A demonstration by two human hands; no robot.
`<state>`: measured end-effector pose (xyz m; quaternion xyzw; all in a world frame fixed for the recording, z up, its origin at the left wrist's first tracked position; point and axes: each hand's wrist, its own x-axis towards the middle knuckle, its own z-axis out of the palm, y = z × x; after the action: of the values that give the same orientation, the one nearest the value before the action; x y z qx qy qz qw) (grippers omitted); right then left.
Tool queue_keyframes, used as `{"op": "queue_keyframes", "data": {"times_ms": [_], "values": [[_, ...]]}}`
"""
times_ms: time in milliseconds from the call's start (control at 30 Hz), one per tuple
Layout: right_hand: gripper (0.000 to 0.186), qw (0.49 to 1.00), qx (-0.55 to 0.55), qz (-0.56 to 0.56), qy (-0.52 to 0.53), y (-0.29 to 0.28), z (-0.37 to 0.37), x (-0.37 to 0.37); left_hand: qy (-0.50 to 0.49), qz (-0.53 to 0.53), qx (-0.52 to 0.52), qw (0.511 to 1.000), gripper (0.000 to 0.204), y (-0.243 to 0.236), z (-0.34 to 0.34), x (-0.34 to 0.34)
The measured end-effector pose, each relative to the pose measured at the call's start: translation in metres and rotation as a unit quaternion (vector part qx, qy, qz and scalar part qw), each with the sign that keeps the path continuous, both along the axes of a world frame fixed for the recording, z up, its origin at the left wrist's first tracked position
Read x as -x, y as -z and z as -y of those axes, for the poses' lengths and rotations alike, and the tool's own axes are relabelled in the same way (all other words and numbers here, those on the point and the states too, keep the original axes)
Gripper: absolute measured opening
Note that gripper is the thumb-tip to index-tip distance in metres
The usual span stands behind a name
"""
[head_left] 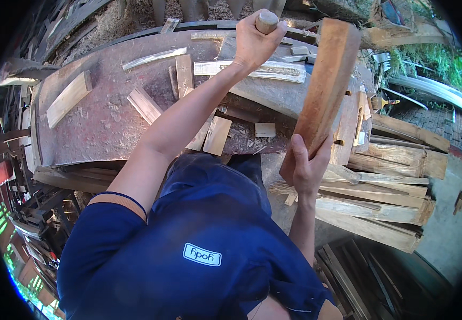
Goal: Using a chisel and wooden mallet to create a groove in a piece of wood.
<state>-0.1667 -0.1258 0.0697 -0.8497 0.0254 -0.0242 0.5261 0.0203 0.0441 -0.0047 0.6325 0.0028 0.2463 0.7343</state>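
Note:
My left hand (253,49) is raised over the far part of the workbench (103,128). Its fingers are wrapped round a round wooden handle (266,21), whose blunt end points up at me; the rest of that tool is hidden by the fist. On the right, my right hand (312,162) grips a long, thick wooden block (324,80) near its lower end, thumb on the near face. The block stands tilted, its top leaning to the right. Below my left forearm, short wood offcuts (217,136) and a small square piece (265,130) lie among chips.
On the bench's left lies a pale wood block (69,100); a thin strip (155,58) and a long pale board (257,71) lie farther back. Several planks (375,208) are stacked at the right. A brush with a yellow part (384,102) sits near the bench's right edge.

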Motion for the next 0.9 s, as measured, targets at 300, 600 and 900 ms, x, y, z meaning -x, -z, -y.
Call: {"op": "queue_keyframes", "data": {"times_ms": [300,600,900], "values": [[0.062,0.989,-0.104,0.094,0.052,-0.044,-0.013,-0.011,0.014,0.1,-0.101,0.99,0.02,-0.006,0.023,0.022],[0.055,0.998,0.063,0.01,-0.003,-0.011,-0.007,-0.015,0.055,0.117,-0.157,0.979,0.023,0.006,0.041,0.049],[0.053,0.996,0.071,0.035,-0.035,-0.004,-0.013,-0.017,0.049,0.119,-0.163,0.978,0.021,0.0,0.034,0.052]]}}
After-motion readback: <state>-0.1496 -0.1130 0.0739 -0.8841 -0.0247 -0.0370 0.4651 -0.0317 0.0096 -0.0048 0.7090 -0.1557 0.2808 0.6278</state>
